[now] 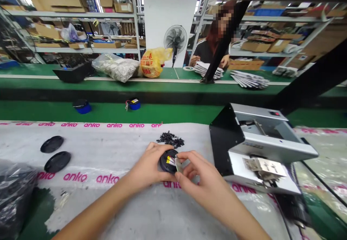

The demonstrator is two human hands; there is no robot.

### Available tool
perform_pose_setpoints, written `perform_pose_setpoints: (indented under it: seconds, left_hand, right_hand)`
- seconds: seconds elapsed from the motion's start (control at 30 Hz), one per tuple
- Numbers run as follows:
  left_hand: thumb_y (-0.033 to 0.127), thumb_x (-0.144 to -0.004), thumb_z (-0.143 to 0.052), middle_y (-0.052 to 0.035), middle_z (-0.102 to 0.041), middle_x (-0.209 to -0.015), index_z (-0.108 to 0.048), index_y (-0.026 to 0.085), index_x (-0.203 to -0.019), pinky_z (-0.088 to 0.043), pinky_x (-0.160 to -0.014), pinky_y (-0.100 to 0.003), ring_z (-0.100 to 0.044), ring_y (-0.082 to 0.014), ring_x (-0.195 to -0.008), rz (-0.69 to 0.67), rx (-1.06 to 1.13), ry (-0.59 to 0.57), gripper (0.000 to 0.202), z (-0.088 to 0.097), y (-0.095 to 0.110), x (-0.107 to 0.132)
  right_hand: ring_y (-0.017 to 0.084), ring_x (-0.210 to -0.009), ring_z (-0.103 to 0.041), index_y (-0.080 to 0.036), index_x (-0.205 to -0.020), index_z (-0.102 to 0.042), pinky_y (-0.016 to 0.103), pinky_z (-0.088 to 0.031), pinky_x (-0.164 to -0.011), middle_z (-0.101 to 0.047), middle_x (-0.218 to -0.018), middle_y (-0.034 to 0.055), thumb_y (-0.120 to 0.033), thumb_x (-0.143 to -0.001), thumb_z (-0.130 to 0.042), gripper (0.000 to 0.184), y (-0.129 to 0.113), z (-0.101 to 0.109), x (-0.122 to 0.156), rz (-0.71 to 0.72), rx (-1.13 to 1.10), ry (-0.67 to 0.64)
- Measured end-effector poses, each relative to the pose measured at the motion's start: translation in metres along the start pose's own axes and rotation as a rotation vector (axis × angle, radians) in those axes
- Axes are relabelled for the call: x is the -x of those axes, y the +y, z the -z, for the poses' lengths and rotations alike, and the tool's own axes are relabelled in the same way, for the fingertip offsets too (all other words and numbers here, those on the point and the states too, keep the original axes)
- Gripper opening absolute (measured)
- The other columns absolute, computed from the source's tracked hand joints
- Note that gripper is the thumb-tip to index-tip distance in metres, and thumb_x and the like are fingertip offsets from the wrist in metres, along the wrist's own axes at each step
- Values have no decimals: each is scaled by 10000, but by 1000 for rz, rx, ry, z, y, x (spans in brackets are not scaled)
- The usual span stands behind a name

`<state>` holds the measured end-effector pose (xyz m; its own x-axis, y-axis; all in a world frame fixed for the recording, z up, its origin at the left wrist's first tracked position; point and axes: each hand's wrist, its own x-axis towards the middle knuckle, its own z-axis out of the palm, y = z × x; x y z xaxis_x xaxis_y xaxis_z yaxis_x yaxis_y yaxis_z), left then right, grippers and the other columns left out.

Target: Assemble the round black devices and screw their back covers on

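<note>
My left hand (148,165) is wrapped round a round black plastic housing (163,162), holding it low over the white sheet. Inside the housing lies a small silver-and-yellow battery (170,160). Between the thumb and fingers of my right hand (200,175) is a thin, pale round disc (179,165), tilted at the housing's right edge; its exact kind is not clear. Just beyond the hands is a pile of small black parts (170,138). Two black round covers (57,161) lie flat at the left.
A grey-and-black machine (260,142) stands at the right. Blue-and-black round units (82,107) sit on the green bench behind the sheet, one with a battery on top (135,102). A dark plastic bag (15,196) is at the near left. Across the bench a person handles white papers (208,70).
</note>
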<state>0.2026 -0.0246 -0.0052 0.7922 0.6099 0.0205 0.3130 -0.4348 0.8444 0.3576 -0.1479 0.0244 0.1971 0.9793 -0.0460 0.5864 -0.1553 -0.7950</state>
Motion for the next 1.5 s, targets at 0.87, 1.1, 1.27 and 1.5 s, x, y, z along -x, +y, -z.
perform_pose_setpoints:
  seconds: [0.87,1.1,1.27,1.5]
  left_hand:
    - [345,-846,-620,46,-586,-769,-547,202,-1031,-306,-405,-179,-432,-26,-395,260,492,-32,245,-3,6,-6]
    - [367,-878,-577,74,-508,-615,-548,214,-1086,-316,-393,-178,-423,-65,-413,241,439,-42,261,-4,6,-2]
    - [358,-885,-553,72,-506,-566,-592,225,-1038,-333,-425,-201,-434,-99,-443,216,352,45,206,-7,10,-1]
    - [303,-864,-558,38,-577,-652,-623,237,-943,-382,-523,-220,-535,-141,-602,160,320,157,122,-14,10,-1]
  right_hand:
    - [145,-772,-595,-276,-1175,-518,358,-528,-736,-503,-1109,36,-196,-869,-528,317,-2,-6,4,112,204,-15]
    - [148,-829,-616,-324,-1167,-485,363,-528,-783,-446,-1226,35,-84,-817,-504,425,-2,1,6,113,221,-88]
    - [146,-862,-598,-327,-1130,-485,337,-520,-796,-477,-1162,12,-54,-818,-482,415,-7,3,7,135,209,-128]
    - [163,-874,-583,-309,-1214,-502,328,-519,-783,-540,-1108,27,-144,-876,-512,376,-6,2,4,168,219,-24]
